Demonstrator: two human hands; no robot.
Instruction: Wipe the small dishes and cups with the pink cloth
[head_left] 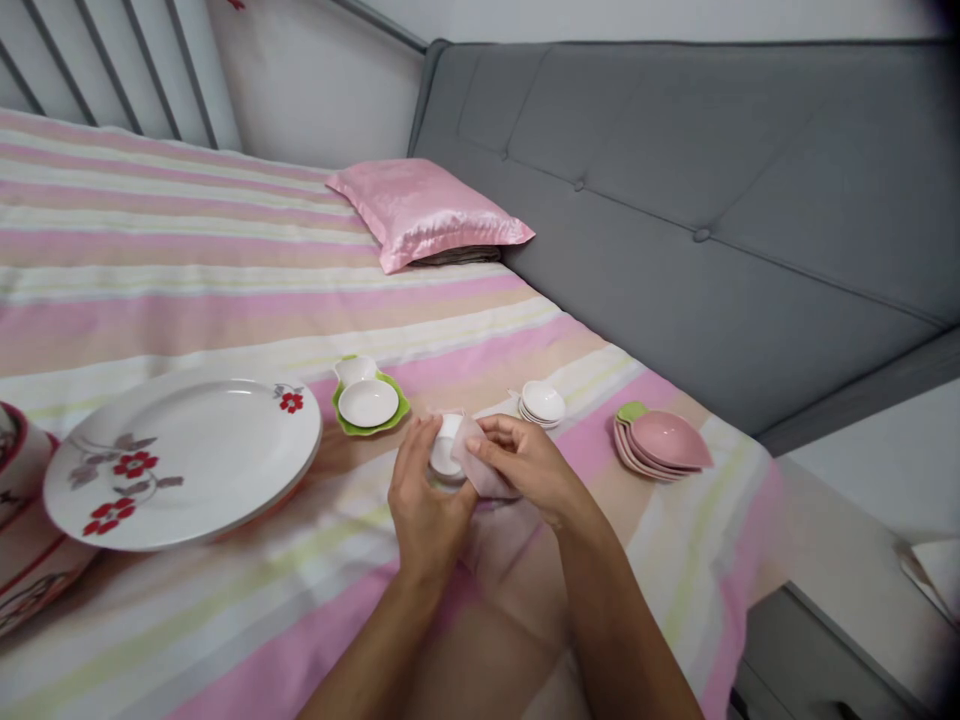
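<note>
Between my hands, just above the bedspread, is a small white dish point(444, 452). My left hand point(426, 515) grips it by the edge, thumb and fingers around the rim. Pinched in my right hand point(529, 462) is a thin pale pink cloth point(486, 480), which lies against the dish's right side and hides part of it. A small stack of white dishes point(543, 402) sits just beyond my right hand. Past my left hand stands a green leaf-edged dish point(396, 410) with a round white dish point(367, 402) on top.
Large white plates with red flowers point(217, 440) lie at left, beside a patterned bowl point(34, 560) cut off by the frame. Pink leaf-shaped dishes point(671, 440) are stacked at right. A pink pillow point(431, 205) rests near the grey headboard point(637, 180). The striped bedspread point(247, 610) ends at right.
</note>
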